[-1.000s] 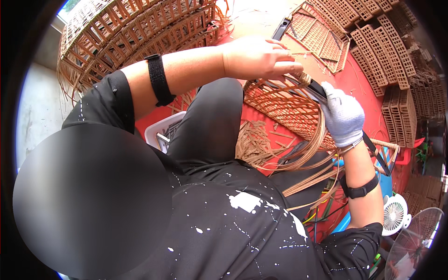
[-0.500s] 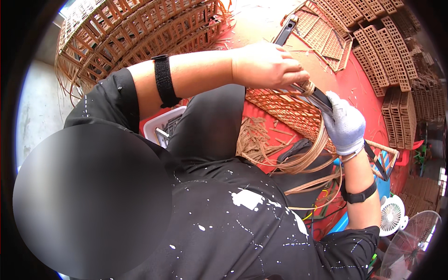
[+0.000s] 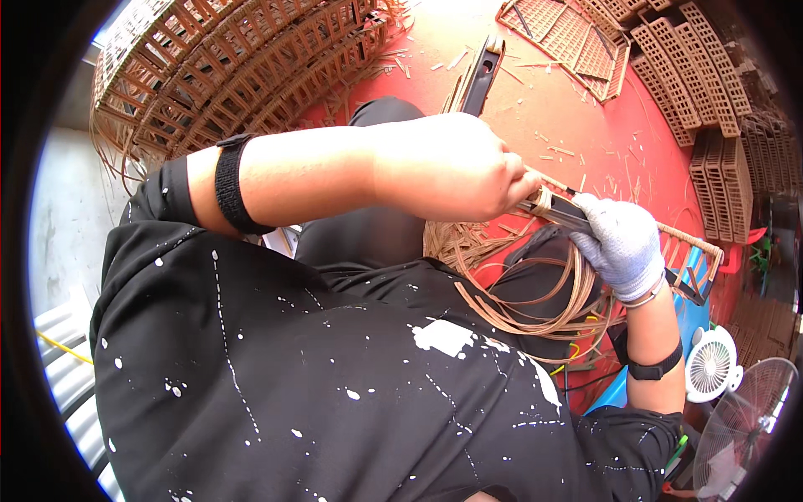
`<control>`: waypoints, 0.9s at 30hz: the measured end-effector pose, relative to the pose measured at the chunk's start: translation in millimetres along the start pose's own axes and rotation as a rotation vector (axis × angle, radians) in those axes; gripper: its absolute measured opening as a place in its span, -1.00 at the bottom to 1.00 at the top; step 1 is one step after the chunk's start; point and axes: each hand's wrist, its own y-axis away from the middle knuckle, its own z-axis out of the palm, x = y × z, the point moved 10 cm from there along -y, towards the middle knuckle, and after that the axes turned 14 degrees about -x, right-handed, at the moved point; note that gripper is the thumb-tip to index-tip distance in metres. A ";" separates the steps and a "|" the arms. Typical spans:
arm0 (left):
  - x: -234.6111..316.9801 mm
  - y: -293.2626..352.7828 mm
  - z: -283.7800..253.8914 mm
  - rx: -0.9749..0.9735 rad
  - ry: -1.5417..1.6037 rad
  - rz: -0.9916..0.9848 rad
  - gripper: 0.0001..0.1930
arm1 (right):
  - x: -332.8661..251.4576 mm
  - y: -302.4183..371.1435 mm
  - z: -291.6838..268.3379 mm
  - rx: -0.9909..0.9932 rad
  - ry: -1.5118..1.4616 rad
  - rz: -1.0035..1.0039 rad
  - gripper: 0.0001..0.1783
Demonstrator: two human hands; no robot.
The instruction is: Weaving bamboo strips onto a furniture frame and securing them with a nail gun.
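The one view looks down from the wearer's head through a wide fisheye lens with darkened corners. The black shirt (image 3: 335, 368) fills the near lower part; the left hand (image 3: 493, 171) and right hand (image 3: 621, 247) lie farther out, and the red floor (image 3: 644, 151) stretches beyond them toward the top.

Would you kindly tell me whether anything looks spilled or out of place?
Loose brown scraps litter the red floor, which looks untidy; also, the right hand is gloved while the left hand is bare.
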 end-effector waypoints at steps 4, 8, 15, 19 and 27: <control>-0.6 2.7 0.8 0.002 0.045 -0.022 -0.51 | -0.9 1.7 3.9 -0.058 0.051 0.078 -0.64; -9.4 -2.4 -2.3 -0.100 0.116 -0.084 -0.56 | -13.5 12.0 -6.6 0.097 0.099 0.123 -0.59; -8.0 10.5 -4.9 0.253 0.148 -0.018 -0.59 | -18.5 53.0 -9.1 0.355 0.066 0.205 -0.42; 1.4 29.8 -16.2 0.512 -0.042 0.023 -0.58 | -28.2 51.6 -10.6 0.431 0.045 0.117 -0.53; 1.5 28.2 -10.8 0.495 -0.040 0.126 -0.54 | -26.9 44.0 -9.7 0.425 0.074 0.168 -0.37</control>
